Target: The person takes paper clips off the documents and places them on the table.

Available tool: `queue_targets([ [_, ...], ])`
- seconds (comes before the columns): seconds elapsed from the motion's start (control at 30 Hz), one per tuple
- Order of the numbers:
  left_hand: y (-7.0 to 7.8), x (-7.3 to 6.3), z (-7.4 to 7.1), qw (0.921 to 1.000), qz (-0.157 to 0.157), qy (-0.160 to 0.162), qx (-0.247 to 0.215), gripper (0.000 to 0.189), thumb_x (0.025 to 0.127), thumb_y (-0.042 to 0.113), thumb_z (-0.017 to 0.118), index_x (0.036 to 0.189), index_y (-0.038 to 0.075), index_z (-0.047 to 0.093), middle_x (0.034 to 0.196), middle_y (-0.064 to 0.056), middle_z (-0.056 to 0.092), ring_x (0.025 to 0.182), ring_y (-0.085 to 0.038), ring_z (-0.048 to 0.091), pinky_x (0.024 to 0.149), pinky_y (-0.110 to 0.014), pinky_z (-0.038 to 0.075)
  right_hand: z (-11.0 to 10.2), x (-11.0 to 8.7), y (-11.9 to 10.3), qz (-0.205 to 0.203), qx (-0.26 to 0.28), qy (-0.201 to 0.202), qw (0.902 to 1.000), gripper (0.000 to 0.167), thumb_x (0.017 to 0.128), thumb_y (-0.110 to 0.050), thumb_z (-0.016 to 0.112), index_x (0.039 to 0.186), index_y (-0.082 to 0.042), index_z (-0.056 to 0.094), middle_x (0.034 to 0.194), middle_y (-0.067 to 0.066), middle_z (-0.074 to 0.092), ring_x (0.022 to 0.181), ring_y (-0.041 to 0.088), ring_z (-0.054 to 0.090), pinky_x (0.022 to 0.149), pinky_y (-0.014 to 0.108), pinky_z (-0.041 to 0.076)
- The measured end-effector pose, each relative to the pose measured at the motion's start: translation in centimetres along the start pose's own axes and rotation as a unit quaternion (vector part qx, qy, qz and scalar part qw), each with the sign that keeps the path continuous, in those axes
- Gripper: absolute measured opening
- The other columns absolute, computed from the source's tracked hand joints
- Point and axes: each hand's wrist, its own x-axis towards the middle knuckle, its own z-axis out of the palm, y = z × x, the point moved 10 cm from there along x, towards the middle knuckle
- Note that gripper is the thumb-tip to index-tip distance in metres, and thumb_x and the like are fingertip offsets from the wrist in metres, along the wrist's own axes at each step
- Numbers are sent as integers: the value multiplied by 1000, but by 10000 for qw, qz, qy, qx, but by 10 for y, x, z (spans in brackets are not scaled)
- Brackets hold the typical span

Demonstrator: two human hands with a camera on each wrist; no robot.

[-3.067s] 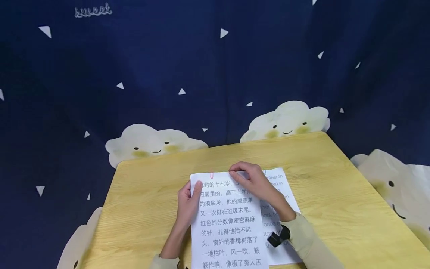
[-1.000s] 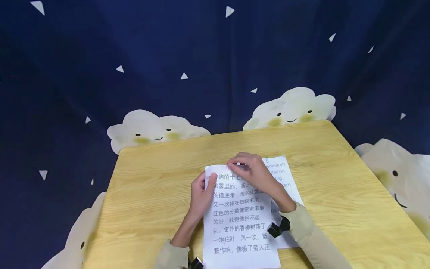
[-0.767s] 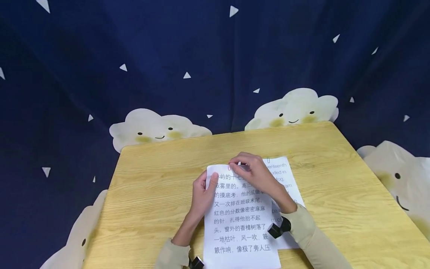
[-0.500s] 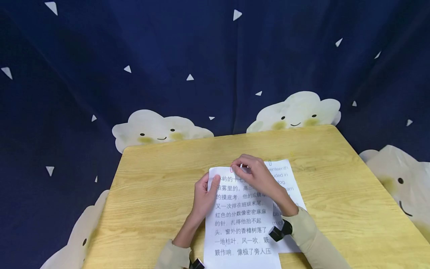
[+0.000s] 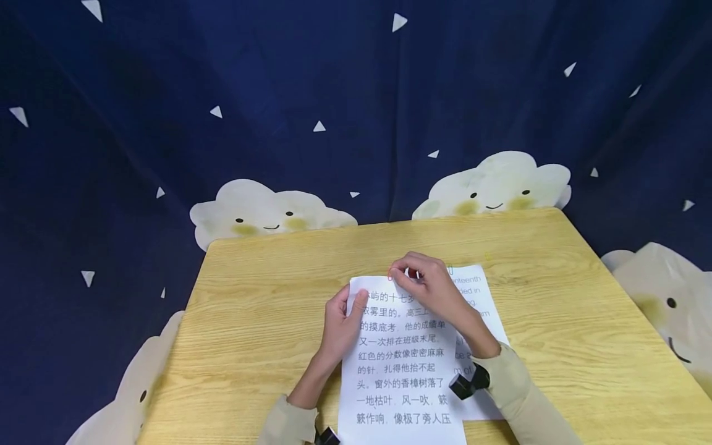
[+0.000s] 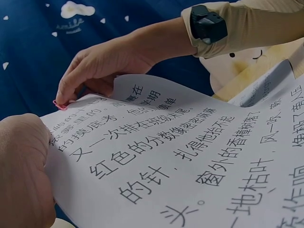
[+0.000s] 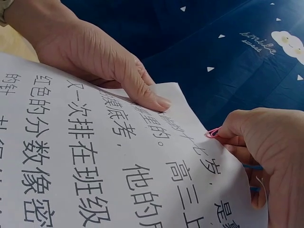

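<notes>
A white printed sheet (image 5: 400, 371) with large Chinese characters is held up in front of me, its top edge away from me. My left hand (image 5: 342, 324) grips its upper left edge, thumb on the printed face and fingers behind. At the top edge sits a pink paper clip (image 7: 212, 133), partly sticking out past the paper. My right hand (image 5: 431, 285) pinches this clip between thumb and index finger, seen close in the left wrist view (image 6: 90, 76). Bits of bright blue (image 7: 254, 167) show by its lower fingers. Beneath lies a sheet with English text (image 5: 483, 327), partly covered.
A green paper clip (image 5: 451, 270) is on the top edge of the English sheet. Behind it, a small yellow thing (image 5: 488, 254) lies on the wooden table (image 5: 267, 296). A dark blue curtain (image 5: 278, 93) with white triangles and clouds hangs beyond the table.
The right hand has gone from the sheet's top edge, right of the clip, to pinching the pink clip. The clip now stands farther out over the edge. Sheet and hands sit farther right in view.
</notes>
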Motion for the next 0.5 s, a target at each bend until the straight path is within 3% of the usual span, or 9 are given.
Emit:
queue_targets([
  [0.23, -2, 1, 4, 10000, 33, -32, 6, 28, 110, 25, 56, 123, 3, 69, 84, -18, 75, 61, -23, 73, 50, -39, 59, -2, -2, 5, 70, -40, -20, 10000, 5, 98, -13, 75, 97, -16, 78, 84, -11, 65, 67, 9, 52, 58, 23, 42],
  [0.5, -1, 1, -1, 10000, -52, 10, -13, 29, 110, 27, 57, 124, 5, 69, 84, -18, 75, 61, -24, 73, 49, -38, 59, 3, -2, 9, 270, -7, -126, 9996, 4, 99, -15, 74, 100, -13, 78, 84, -10, 65, 68, 11, 52, 58, 23, 41],
])
